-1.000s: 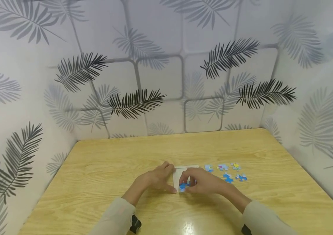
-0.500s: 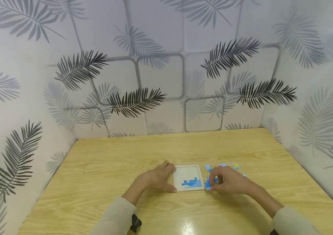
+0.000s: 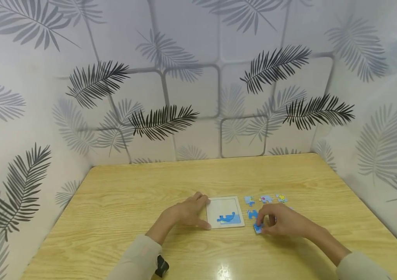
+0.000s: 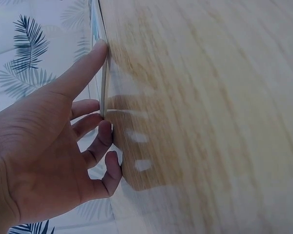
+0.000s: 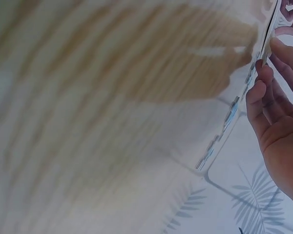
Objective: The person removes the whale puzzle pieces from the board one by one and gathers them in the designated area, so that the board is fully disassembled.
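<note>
A square white puzzle tray [image 3: 221, 205] lies flat on the table, with blue joined puzzle pieces [image 3: 231, 218] in its lower right part. My left hand [image 3: 189, 212] rests at the tray's left side, thumb by the near corner and fingertips by the far one. In the left wrist view its thumb [image 4: 90, 63] touches the tray's thin edge. To the tray's right, my right hand [image 3: 284, 221] pinches a small blue puzzle piece [image 3: 257, 228] low at the tabletop. Just beyond these fingers lies another blue puzzle piece [image 3: 252, 214]. The right hand partly hides further pieces.
Behind the right hand, a row of loose pieces holds a light-blue piece [image 3: 249, 200], one with a pink spot [image 3: 266, 199] and one with a yellow flower [image 3: 281, 198]. The wood-grain table [image 3: 142, 186] meets a leaf-patterned wall covering [image 3: 191, 144].
My right hand has moved from above the tray to the table on its right, and slightly nearer me. The joined pieces in the tray are uncovered. My left hand stays still.
</note>
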### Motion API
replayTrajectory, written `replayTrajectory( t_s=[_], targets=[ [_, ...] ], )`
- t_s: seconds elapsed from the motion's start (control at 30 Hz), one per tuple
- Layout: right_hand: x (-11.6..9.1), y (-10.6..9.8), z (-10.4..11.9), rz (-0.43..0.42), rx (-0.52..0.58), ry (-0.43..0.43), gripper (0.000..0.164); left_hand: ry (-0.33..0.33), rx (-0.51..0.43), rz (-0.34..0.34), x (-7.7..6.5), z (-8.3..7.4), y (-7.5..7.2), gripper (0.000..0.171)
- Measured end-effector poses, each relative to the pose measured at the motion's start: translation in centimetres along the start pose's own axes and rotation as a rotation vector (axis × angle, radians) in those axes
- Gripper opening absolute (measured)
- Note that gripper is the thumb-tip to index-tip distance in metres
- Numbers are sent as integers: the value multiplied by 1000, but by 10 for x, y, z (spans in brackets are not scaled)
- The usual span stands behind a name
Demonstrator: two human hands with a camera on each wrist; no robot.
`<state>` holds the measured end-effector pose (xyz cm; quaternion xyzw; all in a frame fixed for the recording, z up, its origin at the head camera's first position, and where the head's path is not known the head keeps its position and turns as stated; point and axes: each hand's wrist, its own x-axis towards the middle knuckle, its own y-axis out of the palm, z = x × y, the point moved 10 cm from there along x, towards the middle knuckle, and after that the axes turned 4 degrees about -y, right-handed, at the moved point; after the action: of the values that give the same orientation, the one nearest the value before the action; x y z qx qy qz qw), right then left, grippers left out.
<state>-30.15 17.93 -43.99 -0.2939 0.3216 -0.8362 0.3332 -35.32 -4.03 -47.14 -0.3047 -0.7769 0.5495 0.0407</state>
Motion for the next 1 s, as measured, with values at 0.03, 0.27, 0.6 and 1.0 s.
replayTrajectory(
  t_s=[0.03,0.27,0.6,1.0],
  targets=[
    [0,1,-1,0,-3,-3,16,0,4,-2,0,0,0,80],
    [-2,7,-3,0,-13,8,17,-1,1,3,3,2,3,80],
    [-2,11,-7,19,-26,56,16,8,11,-14,7,7,5,81],
    [4,9,-1,27,-67,31,14,10,-20,-2,0,1,-1,80]
  ],
)
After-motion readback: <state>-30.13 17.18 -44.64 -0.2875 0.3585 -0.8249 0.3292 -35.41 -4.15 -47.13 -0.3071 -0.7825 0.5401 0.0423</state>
